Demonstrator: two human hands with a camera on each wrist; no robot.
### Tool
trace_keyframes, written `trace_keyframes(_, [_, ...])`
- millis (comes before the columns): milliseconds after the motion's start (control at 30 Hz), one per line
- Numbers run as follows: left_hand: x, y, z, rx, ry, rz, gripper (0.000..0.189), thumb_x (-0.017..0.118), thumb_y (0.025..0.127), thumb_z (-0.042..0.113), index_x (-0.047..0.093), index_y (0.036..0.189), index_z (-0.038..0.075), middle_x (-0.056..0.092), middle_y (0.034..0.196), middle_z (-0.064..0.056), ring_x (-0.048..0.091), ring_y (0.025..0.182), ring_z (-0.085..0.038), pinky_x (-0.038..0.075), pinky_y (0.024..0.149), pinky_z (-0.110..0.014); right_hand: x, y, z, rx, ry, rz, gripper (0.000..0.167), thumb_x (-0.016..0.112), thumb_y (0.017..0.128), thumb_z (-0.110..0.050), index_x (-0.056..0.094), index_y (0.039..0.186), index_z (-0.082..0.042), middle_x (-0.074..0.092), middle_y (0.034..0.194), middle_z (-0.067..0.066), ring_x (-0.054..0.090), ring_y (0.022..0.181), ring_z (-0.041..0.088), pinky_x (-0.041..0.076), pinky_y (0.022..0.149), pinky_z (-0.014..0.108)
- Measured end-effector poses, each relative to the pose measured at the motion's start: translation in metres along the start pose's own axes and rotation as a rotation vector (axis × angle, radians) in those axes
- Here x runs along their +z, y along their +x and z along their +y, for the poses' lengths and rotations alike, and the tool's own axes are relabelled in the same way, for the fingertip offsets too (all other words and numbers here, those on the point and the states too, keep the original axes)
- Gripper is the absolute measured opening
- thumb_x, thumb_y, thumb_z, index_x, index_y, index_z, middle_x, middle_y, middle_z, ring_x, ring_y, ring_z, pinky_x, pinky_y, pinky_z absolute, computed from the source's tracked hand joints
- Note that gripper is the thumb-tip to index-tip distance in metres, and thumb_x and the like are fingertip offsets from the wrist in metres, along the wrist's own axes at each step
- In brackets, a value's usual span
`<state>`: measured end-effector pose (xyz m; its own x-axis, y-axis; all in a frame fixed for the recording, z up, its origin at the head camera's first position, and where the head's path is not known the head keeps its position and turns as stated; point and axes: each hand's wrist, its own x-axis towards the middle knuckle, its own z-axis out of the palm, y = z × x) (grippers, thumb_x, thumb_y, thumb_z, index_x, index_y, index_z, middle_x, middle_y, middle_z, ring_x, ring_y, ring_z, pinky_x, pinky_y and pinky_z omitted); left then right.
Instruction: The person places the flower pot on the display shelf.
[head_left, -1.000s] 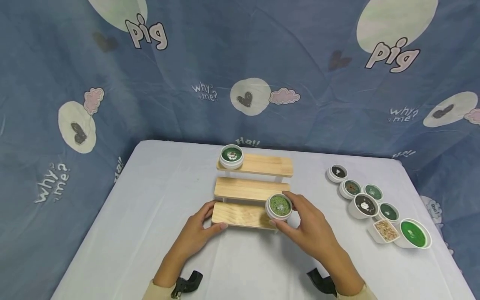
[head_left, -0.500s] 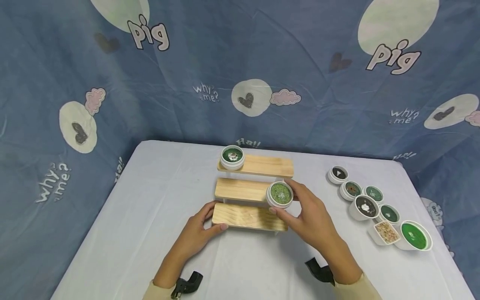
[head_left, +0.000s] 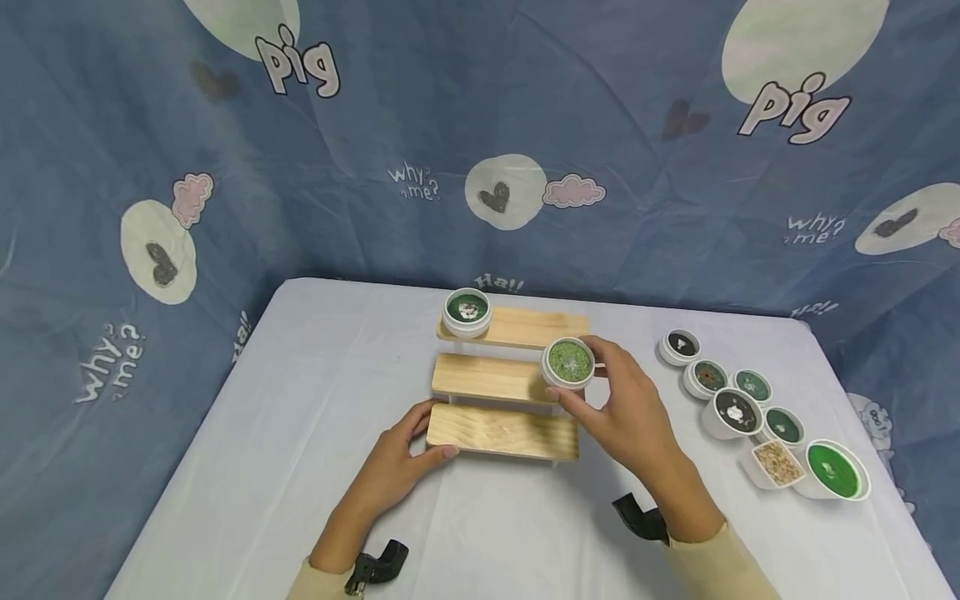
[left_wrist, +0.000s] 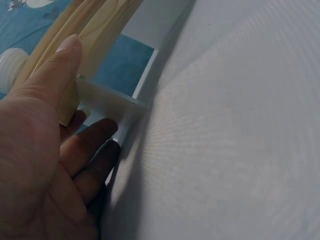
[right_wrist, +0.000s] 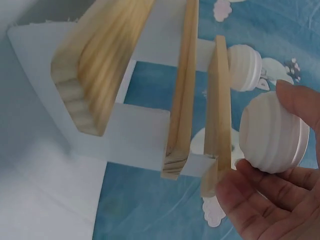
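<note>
The right hand (head_left: 630, 408) pinches a small white cup (head_left: 570, 363) with a speckled green top, thumb on its near side and fingers round its far side. The cup is up in the air over the right end of a three-tier wooden stand (head_left: 502, 431); in the right wrist view its base sits just clear of the top board (right_wrist: 225, 100). The left hand (head_left: 397, 462) grips the left end of the stand's lowest board, thumb above and fingers below.

The cup looks light and rigid, and its smooth, glossy wall could be slippery. The ridged side just under the rim seems the best place to take hold, keeping fingertips off the green surface, which may smear or crumble. The stand looks stiff but light enough to slide if bumped, so a board end makes a sound grip.

A second white cup with a dark green top (head_left: 467, 312) stands on the top board's left end. Towards the table's (head_left: 322, 358) right edge are more containers, among them a square crumb-filled cup (head_left: 777, 464) and a bright green cup (head_left: 834, 469).
</note>
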<state>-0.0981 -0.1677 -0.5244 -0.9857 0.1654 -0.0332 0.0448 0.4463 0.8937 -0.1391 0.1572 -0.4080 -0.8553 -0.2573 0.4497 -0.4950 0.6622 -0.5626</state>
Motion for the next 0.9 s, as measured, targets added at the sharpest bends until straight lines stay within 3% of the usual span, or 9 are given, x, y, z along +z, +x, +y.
trace_keyframes(300, [0.0,0.0,0.002,-0.023,0.003,0.001,0.079,0.081,0.088,0.051,0.048,0.154,0.025,0.063,0.144,-0.001,0.042,0.148,-0.028,0.027,0.12,-0.062,0.002,0.012,0.003,-0.068,0.035,0.075,0.074,0.094,0.081,-0.02,0.057,0.141,-0.001,0.067,0.125,0.014,0.067,0.102,0.027,0.06,0.082,0.042])
trace_keyframes(600, [0.0,-0.001,0.0,-0.025,-0.018,-0.006,0.078,0.083,0.088,0.048,0.048,0.154,0.025,0.063,0.144,0.0,0.043,0.147,-0.027,0.027,0.121,-0.061,0.006,0.02,0.003,-0.025,0.024,0.143,0.077,0.095,0.08,-0.023,0.057,0.143,-0.001,0.065,0.129,0.018,0.065,0.113,0.034,0.054,0.096,0.051])
trace_keyframes(900, [-0.002,-0.001,0.001,-0.015,-0.023,-0.009,0.077,0.081,0.089,0.049,0.048,0.155,0.025,0.063,0.145,-0.001,0.043,0.147,-0.028,0.027,0.121,-0.061,0.007,0.03,0.001,-0.008,0.017,0.122,0.077,0.092,0.083,-0.026,0.056,0.146,-0.002,0.064,0.134,0.019,0.06,0.123,0.035,0.048,0.103,0.054])
